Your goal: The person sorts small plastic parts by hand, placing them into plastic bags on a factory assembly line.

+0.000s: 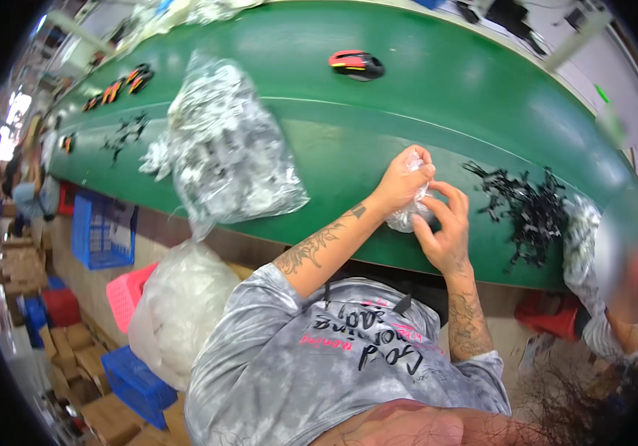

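Observation:
Over the near edge of the green worktop, my left hand [406, 181] is closed around a crumpled clear plastic bag [402, 218], with some of the film poking out at the top of the fist. My right hand [448, 227] meets the same bag from the right, its curved thumb and forefinger on the plastic. What the bag contains cannot be made out. To the right of my hands lies a tangled heap of black cable-like pieces [530, 215]. A large clear bag [222, 149] full of small wrapped items rests on the worktop to my left.
A red and black computer mouse [356, 65] sits on the green belt [296, 44], with several similar ones [113, 91] further left. Beside me are a stuffed translucent sack [185, 312], blue crates [99, 238] and cardboard boxes [81, 349]. Another person [620, 327] is close at the right.

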`<state>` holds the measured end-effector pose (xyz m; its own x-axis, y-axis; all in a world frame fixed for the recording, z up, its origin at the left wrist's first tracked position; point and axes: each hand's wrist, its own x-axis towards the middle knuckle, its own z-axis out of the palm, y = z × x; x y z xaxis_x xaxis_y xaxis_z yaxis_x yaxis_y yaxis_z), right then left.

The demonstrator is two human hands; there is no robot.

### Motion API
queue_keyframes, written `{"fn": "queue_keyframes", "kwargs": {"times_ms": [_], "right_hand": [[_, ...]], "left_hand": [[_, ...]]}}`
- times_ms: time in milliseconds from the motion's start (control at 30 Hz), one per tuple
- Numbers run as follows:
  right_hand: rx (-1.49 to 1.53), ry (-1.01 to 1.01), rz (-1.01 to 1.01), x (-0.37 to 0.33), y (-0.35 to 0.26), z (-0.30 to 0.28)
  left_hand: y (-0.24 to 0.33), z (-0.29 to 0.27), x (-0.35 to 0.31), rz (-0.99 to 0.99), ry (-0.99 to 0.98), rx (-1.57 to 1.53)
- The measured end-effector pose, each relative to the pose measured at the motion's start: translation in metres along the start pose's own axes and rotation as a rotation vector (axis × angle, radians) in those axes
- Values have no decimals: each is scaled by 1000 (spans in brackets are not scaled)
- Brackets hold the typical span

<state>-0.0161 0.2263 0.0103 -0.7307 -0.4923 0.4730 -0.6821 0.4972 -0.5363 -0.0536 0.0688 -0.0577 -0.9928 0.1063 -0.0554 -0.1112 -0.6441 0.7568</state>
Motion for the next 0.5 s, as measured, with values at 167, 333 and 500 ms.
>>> {"fn": "queue_keyframes", "kwargs": {"times_ms": [167,333,500], "right_hand": [[212,76,172,-37,23,3],[320,103,304,-42,37,6],[261,-5,275,-28,25,8]], "left_hand": [[84,8,-73,15,38,94],[222,-37,-145,462,748,1506],[259,-90,-172,-272,1108,2017]]}}
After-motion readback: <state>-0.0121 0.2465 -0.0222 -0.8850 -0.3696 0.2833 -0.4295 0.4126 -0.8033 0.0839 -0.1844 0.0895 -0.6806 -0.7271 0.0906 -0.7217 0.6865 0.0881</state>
